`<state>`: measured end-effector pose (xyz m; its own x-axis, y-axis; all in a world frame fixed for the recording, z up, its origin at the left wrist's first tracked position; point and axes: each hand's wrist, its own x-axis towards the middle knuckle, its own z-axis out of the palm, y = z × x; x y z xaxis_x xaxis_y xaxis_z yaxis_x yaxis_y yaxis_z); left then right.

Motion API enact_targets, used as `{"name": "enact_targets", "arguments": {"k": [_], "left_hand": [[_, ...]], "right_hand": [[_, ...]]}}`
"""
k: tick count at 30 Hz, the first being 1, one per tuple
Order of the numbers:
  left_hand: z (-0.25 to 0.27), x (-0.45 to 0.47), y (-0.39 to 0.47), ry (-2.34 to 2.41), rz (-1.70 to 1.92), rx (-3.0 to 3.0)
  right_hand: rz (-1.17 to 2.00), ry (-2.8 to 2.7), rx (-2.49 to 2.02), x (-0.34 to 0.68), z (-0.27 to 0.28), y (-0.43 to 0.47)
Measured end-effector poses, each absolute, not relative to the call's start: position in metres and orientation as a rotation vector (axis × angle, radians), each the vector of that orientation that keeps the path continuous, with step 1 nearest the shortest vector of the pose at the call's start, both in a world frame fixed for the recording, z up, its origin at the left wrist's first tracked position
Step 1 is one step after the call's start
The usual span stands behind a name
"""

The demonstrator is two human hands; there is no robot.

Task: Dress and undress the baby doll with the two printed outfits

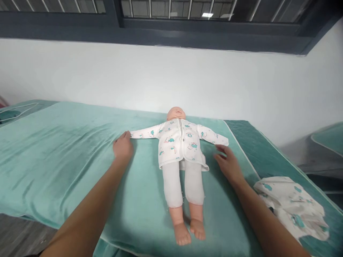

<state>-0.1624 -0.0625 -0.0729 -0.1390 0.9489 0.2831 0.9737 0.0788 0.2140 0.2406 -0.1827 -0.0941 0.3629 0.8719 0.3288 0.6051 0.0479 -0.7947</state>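
A baby doll (177,113) lies on its back, head toward the wall and bare feet toward me. It wears a white printed baby jacket (178,142) with both sleeves spread sideways, and plain white leggings (172,185) reaching the lower shins. My left hand (123,145) is closed on the cuff end of the sleeve on the left. The doll's hand there is not visible. By the other cuff, my right hand (226,160) has its fingers apart, the fingertips at the sleeve's lower edge. That sleeve's end also covers the doll's hand.
A crumpled white printed cloth (293,205) lies at the right on a darker green strip. The light green sheet (66,150) has wrinkles on the left. Behind the bed rises a white wall (134,78) below a barred window (171,9). The bed's front edge is near me.
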Motion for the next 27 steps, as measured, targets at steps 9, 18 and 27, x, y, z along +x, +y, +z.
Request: {"name": "enact_targets", "arguments": {"k": [9,18,27], "left_hand": [[-0.075,-0.162,-0.060,-2.272,-0.542,-2.006],[-0.073,-0.161,-0.058,-2.291,-0.503,-2.001],[-0.070,-0.158,-0.058,-2.292,-0.501,-2.012]], "right_hand": [[-0.155,-1.585,-2.203,0.288,-0.103,-0.101],[-0.191,-1.524,-2.229,0.306,-0.107,-0.082],[-0.204,-1.619,-1.654,0.250,-0.088,-0.108]]}}
